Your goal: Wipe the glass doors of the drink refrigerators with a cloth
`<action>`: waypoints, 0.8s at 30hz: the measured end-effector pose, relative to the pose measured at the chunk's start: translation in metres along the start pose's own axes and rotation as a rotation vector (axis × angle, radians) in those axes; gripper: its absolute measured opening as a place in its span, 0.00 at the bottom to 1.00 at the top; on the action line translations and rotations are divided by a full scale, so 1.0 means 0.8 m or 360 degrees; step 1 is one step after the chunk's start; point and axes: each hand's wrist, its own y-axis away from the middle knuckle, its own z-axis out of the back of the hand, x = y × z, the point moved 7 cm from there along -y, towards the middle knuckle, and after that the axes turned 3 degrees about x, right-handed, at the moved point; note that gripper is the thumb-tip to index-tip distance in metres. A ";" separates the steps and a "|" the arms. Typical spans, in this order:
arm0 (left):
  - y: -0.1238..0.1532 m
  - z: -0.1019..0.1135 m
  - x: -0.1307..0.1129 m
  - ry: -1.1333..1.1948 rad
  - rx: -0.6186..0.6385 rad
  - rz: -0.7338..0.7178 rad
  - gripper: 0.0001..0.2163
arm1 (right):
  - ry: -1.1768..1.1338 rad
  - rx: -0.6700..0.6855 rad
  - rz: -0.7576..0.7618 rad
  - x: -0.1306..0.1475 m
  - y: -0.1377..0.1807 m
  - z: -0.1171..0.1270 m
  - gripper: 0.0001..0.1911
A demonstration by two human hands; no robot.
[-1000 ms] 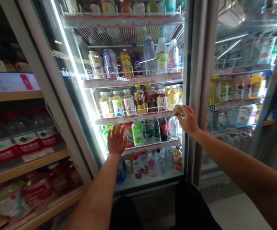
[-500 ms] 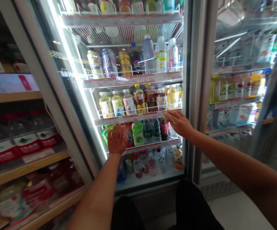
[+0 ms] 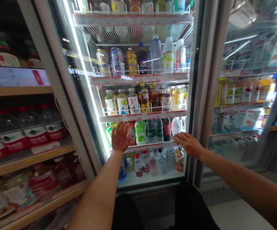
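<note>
My left hand point(image 3: 121, 136) is raised with its palm forward and its fingers spread, in front of the left end of a lower shelf of drinks. Behind it stand a green-labelled bottle point(image 3: 140, 132) and dark green water bottles point(image 3: 150, 131). At the right, my right hand point(image 3: 188, 143) has its fingers pressed together and bent, near the front rail point(image 3: 152, 147) of that shelf. Something small and pale shows at its fingertips, too unclear to name. Reflections suggest a glass door between my hands and the lit drinks fridge point(image 3: 128, 185); whether either hand touches it, I cannot tell.
Upper shelves hold cans point(image 3: 131, 62) and bottles point(image 3: 178, 97). A metal door frame point(image 3: 206, 80) divides this fridge from another glass-fronted one on the right. To the left, wooden-edged shelves point(image 3: 33, 161) carry packs of red-labelled bottles point(image 3: 13, 140). My knees point(image 3: 191, 204) are close to the fridge base.
My right hand has moved down from the middle shelf rail to the lower shelf's rail. My left hand stays spread in nearly the same place. The whole view has shifted slightly.
</note>
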 end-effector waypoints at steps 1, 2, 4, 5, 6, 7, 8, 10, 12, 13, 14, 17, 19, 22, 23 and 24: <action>0.000 0.001 0.000 -0.0017 -0.0012 -0.0005 0.25 | 0.0007 0.0030 0.0048 0.006 0.004 -0.004 0.23; 0.000 0.001 -0.001 -0.0034 -0.0023 -0.0014 0.25 | 0.0011 0.0050 0.0077 0.011 0.007 -0.008 0.22; -0.001 0.003 -0.003 -0.0049 -0.0036 -0.0034 0.26 | 0.0017 0.0060 0.0066 0.016 0.012 -0.014 0.22; -0.001 0.003 -0.003 -0.0048 -0.0039 -0.0040 0.26 | 0.0019 0.0061 0.0047 0.018 0.013 -0.017 0.23; -0.001 0.004 -0.004 -0.0049 -0.0042 -0.0045 0.26 | 0.0018 0.0069 0.0044 0.021 0.014 -0.020 0.23; -0.001 0.005 -0.004 -0.0055 -0.0045 -0.0052 0.26 | 0.0010 0.0084 0.0069 0.026 0.013 -0.023 0.23; -0.002 0.006 -0.005 -0.0065 -0.0050 -0.0057 0.26 | -0.0005 0.0110 0.0121 0.032 0.012 -0.027 0.23; -0.002 0.008 -0.006 -0.0082 -0.0068 -0.0070 0.27 | -0.0054 0.0144 0.0205 0.041 0.006 -0.031 0.22; -0.002 0.009 -0.008 -0.0068 -0.0084 -0.0085 0.27 | -0.0118 0.0079 0.0136 0.040 -0.006 -0.027 0.22; -0.002 0.009 -0.008 -0.0054 -0.0086 -0.0086 0.27 | -0.0151 0.0002 0.0037 0.035 -0.014 -0.022 0.23; -0.002 0.009 -0.007 -0.0043 -0.0082 -0.0080 0.27 | -0.0182 -0.0104 -0.0091 0.028 -0.021 -0.014 0.24; -0.001 0.004 -0.003 -0.0033 -0.0030 -0.0030 0.26 | -0.0212 -0.0378 -0.0363 0.013 -0.036 0.006 0.26; 0.000 0.000 0.000 -0.0017 0.0007 0.0014 0.25 | -0.0192 -0.0326 -0.0241 0.019 -0.046 0.008 0.26; 0.000 -0.001 0.000 -0.0007 0.0001 0.0022 0.25 | -0.0177 -0.0170 0.0015 0.032 -0.057 0.005 0.25; 0.000 0.000 -0.001 -0.0021 -0.0016 0.0004 0.25 | -0.0176 -0.0216 -0.0023 0.029 -0.060 0.008 0.25; 0.000 0.002 -0.003 -0.0042 -0.0033 -0.0020 0.25 | -0.0171 -0.0301 -0.0113 0.023 -0.061 0.013 0.25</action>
